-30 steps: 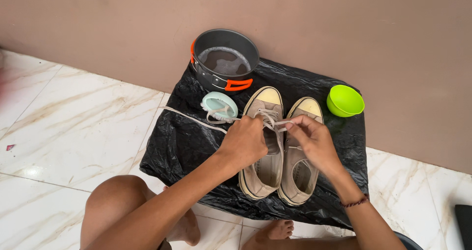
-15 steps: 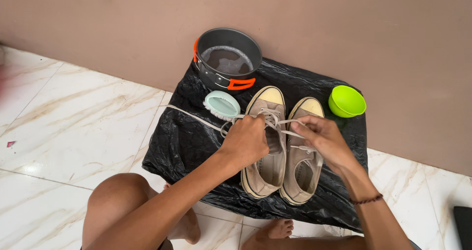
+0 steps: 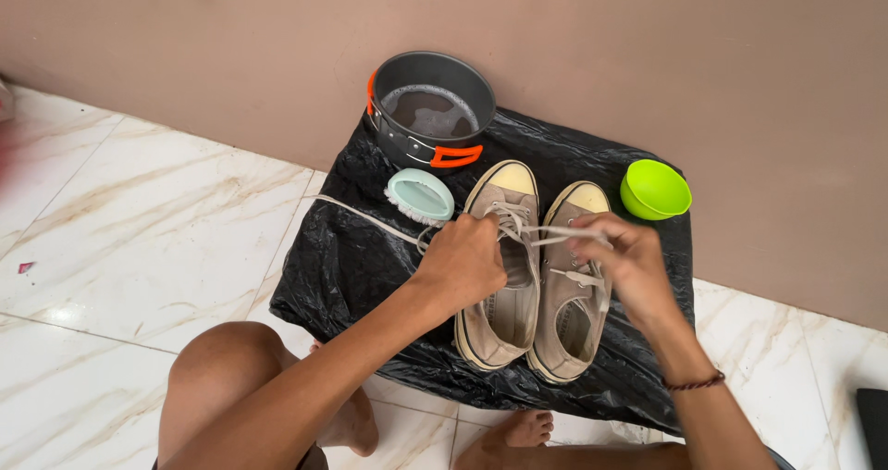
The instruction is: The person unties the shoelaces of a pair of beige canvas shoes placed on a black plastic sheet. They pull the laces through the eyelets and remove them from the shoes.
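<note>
Two beige canvas shoes lie side by side on a black plastic sheet (image 3: 351,266), toes toward the wall. My left hand (image 3: 462,265) rests on the left shoe (image 3: 504,317) over its laces, fingers closed on them. My right hand (image 3: 629,262) hovers over the right shoe (image 3: 566,336) and pinches a white shoelace (image 3: 555,236) that runs from the left shoe. Another length of lace trails left across the sheet toward the floor.
A dark pot (image 3: 430,109) with orange handles holds cloudy water at the back, against the wall. A pale green scrub brush (image 3: 421,195) lies left of the shoes. A lime green bowl (image 3: 654,190) sits at the right. My bare knee and feet are in front.
The view has shifted slightly. My right hand has drawn the lace a little further to the right; my left hand stays on the left shoe.
</note>
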